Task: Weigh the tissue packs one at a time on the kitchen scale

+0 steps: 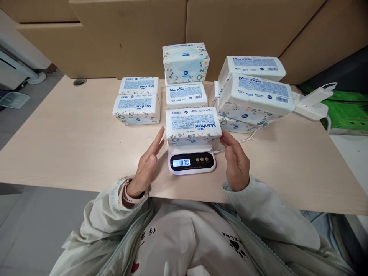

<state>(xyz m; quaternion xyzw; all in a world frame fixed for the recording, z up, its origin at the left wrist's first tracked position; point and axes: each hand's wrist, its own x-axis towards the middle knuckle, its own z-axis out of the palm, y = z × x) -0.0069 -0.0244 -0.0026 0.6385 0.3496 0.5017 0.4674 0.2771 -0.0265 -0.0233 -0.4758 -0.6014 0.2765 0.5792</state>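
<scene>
A pack of tissues point(192, 124), white with blue print and a floral side, lies on a small white digital scale point(192, 168). The lit display of the scale seems to read 103.0. To the left of the pack is my left hand point(148, 163), fingers stretched out and a gap between it and the pack. My right hand point(236, 163) stands at the pack's right end with its fingers extended; the fingertips are close to the corner, and I cannot tell whether they touch. Neither hand grips anything.
Two tissue packs point(133, 107) lie behind on the left. More are stacked in the middle point(186, 63) and on the right point(255, 96). A white power strip point(313, 103) with a cable sits at the right. Cardboard boxes point(138, 38) wall off the table's back edge.
</scene>
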